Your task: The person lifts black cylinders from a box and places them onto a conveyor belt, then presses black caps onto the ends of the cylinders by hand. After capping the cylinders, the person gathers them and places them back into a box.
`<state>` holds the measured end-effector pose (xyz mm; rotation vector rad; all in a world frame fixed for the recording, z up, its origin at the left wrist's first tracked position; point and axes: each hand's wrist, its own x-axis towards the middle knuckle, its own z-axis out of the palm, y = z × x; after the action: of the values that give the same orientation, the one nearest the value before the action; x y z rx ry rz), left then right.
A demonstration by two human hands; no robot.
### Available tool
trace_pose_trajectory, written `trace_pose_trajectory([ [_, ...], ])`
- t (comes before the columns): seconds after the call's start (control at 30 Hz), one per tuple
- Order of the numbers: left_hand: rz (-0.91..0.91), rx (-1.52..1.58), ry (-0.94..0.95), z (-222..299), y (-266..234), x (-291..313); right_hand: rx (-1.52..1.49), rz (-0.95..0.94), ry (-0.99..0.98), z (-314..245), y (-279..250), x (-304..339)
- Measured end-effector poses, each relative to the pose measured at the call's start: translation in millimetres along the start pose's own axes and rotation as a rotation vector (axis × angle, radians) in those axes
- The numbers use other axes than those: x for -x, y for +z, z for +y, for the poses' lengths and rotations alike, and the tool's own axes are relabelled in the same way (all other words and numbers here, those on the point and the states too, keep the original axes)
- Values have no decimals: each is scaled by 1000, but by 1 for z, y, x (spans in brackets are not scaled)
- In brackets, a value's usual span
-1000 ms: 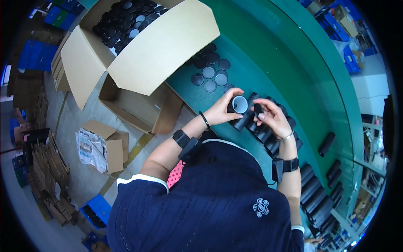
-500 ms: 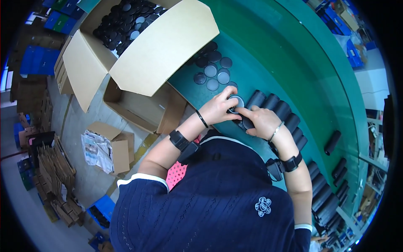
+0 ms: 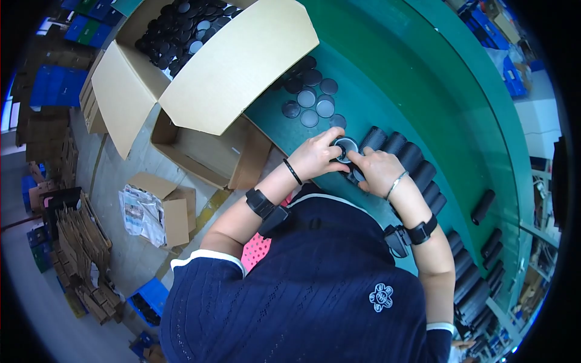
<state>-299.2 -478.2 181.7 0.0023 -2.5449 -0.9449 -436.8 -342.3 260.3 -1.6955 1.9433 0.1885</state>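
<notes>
In front of my body, both hands meet at a round open-ended black tube (image 3: 347, 143) with a pale inner rim. My left hand (image 3: 318, 155) is closed around its left side, thumb below and fingers above. My right hand (image 3: 380, 172) is bent in from the right, its fingers closed against the tube's rim. Below the right fingers shows part of a dark rounded piece (image 3: 358, 175), mostly hidden, so I cannot tell whether it is separate. Just beyond, several dark and grey round caps (image 3: 308, 117) lie on the green table. Beside the right hand stands a row of black ribbed tubes (image 3: 410, 156).
An open carton (image 3: 239, 66) full of black caps stands at the far left, one flap over the green table (image 3: 363, 78). A second carton (image 3: 200, 151) sits lower beside it. More black tubes (image 3: 482, 207) lie at the right. A small box with crumpled wrapping (image 3: 145, 215) is on the floor.
Both hands and the tube have shifted slightly to the right in the picture, and the tube's open end is more exposed. The right fingers remain at its rim.
</notes>
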Motion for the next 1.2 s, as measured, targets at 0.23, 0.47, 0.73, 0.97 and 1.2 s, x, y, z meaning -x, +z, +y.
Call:
trace_pose_trajectory([
  [0.23,19,82,-146,2,0,-5,-1298,82,-192,46,5,22],
  [0.47,72,311,-363,-9,14,-17,-2316,231,-501,66,56,29],
  [0.73,-53,893,-391,-15,34,-21,-2330,291,-517,66,58,33],
  [0.97,-88,599,-257,-16,31,-24,-1616,446,-98,59,41,30],
  [1.2,-139,548,-215,-17,43,-18,-617,660,-68,37,24,12],
])
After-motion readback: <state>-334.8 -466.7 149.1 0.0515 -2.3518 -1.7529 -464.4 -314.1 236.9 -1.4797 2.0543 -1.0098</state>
